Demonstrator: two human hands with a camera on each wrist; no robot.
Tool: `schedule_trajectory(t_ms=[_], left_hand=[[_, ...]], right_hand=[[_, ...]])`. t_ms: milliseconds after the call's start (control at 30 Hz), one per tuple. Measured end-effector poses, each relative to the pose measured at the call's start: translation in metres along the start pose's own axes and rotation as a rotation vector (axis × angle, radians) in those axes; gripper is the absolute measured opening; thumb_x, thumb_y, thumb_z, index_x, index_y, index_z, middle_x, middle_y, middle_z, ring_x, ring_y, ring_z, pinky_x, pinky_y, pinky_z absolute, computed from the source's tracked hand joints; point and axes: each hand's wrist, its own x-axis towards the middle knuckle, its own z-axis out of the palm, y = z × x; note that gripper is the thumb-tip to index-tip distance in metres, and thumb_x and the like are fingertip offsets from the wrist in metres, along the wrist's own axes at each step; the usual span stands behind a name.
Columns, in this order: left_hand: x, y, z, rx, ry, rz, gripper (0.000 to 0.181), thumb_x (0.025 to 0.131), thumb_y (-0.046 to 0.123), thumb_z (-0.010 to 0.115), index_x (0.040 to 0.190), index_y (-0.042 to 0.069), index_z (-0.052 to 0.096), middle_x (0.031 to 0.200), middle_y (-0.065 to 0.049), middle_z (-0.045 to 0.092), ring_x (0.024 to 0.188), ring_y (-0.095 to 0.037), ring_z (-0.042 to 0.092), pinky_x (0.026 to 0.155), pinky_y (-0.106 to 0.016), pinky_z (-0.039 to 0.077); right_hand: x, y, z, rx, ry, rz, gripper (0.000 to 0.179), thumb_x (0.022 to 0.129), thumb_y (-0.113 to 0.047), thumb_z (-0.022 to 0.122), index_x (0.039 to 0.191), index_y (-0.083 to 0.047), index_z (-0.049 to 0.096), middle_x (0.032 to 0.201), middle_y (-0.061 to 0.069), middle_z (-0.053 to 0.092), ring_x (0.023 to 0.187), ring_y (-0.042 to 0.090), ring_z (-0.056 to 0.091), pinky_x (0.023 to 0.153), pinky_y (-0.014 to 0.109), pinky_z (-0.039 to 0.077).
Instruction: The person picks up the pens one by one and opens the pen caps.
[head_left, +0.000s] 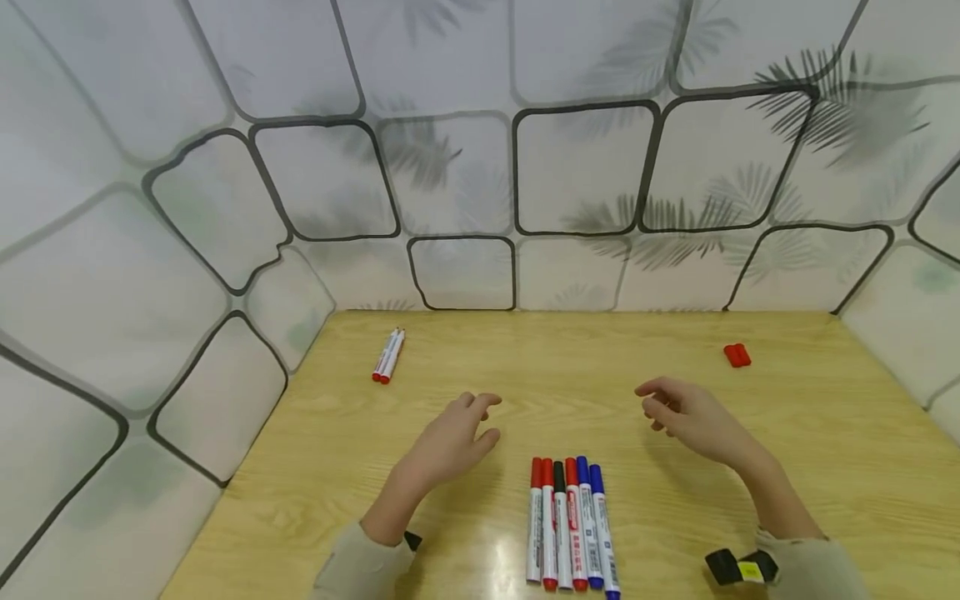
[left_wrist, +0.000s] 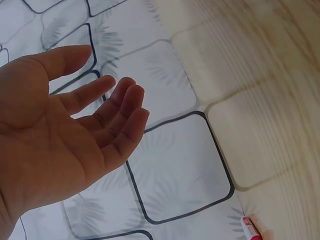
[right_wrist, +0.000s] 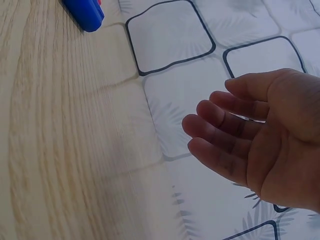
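On the worktop (head_left: 277,500), near side: we find a row of six marker pens (head_left: 562,533), laid side by side; whether every neighbour touches, we cannot tell.
Cap order, left to right: red, red, black, red, blue, blue.
Long axis of the row: the pens run away from the person, capped ends far; the outer blue-capped marker (head_left: 604,533) slants slightly, its near end to the right.
Left hand (head_left: 448,442): grip relaxed, fingers apart and lightly bent, nothing held; it appears raised off the surface.
Right hand (head_left: 693,423): grip relaxed, fingers bent loosely inward, nothing held; likewise raised.
Row from the left grip: to the right and closer to the person, the leftmost red-capped marker (head_left: 535,533) being its nearest pen.
Row from the right grip: to the left and closer to the person, the outer blue-capped pen nearest.
Nearer hand: we judge the left, by a small margin; both stand level with or beyond the caps and outside the row.
Far left: a pair of markers (head_left: 388,357), red ends toward the person, well apart from the row.
Far right: two small red pieces (head_left: 737,355), close together, beyond the right hand.
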Motion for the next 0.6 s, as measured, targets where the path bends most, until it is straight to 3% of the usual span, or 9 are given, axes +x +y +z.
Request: schedule_trajectory(t_ms=[200, 367, 600], left_hand=[[-0.002, 0.01, 0.004, 0.117, -0.06, 0.008, 0.045, 0.099, 0.023, 0.061, 0.14, 0.007, 0.051, 0.119, -0.013, 0.06, 0.1, -0.022, 0.062, 0.077, -0.034, 0.053], [-0.005, 0.017, 0.014, 0.239, -0.136, -0.004, 0.044, 0.098, 0.028, 0.063, 0.136, 0.007, 0.054, 0.118, -0.014, 0.062, 0.097, -0.026, 0.063, 0.074, -0.036, 0.054], [-0.008, 0.025, 0.032, 0.426, -0.203, -0.01, 0.033, 0.095, 0.037, 0.064, 0.113, 0.009, 0.064, 0.099, -0.007, 0.063, 0.088, -0.023, 0.061, 0.071, -0.037, 0.052]], right_hand=[[0.0, -0.002, -0.001, -0.001, -0.056, -0.009, 0.033, 0.104, -0.021, 0.053, 0.126, 0.004, 0.057, 0.097, 0.013, 0.064, 0.085, 0.026, 0.065, 0.07, 0.032, 0.056], [0.001, 0.0, 0.0, -0.005, -0.093, -0.006, 0.034, 0.104, -0.023, 0.053, 0.126, 0.003, 0.058, 0.102, 0.013, 0.066, 0.087, 0.024, 0.067, 0.071, 0.03, 0.056], [0.001, 0.001, 0.001, -0.027, -0.127, -0.003, 0.032, 0.104, -0.021, 0.052, 0.125, 0.003, 0.058, 0.103, 0.012, 0.067, 0.089, 0.024, 0.066, 0.071, 0.03, 0.055]])
